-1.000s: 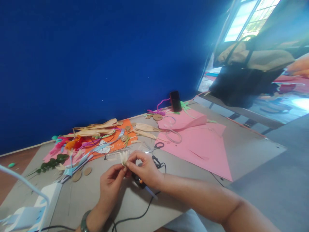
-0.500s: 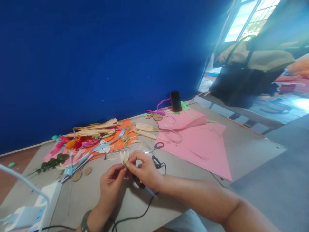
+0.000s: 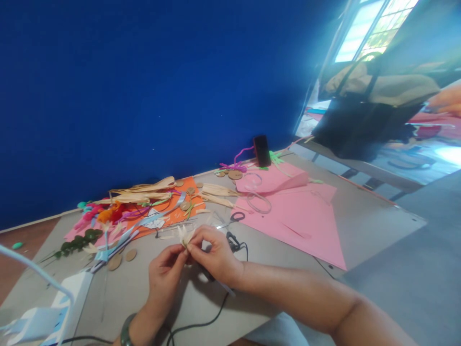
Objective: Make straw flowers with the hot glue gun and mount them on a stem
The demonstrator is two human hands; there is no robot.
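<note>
Pinching together, left hand [image 3: 166, 271] and right hand [image 3: 218, 257] are clamping a pale petalled piece [image 3: 183, 234] over the table [image 3: 129, 288], fingertips hiding its base. Beneath the right hand, a dark object [image 3: 207, 274] is showing only partly, unreadable. Farther off, a black bag [image 3: 355, 126] is sitting hazy in glare.

cream petals [image 3: 182, 234], deep blue wall [image 3: 162, 96], pink paper [image 3: 302, 216], orange sheet [image 3: 174, 218], grey tabletop [image 3: 259, 302], dark green bracelet [image 3: 126, 331]

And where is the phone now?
In the head view, slightly right of centre, the phone stands at the far edge of the table, before the blue wall, between magenta strands and green strands.
</note>
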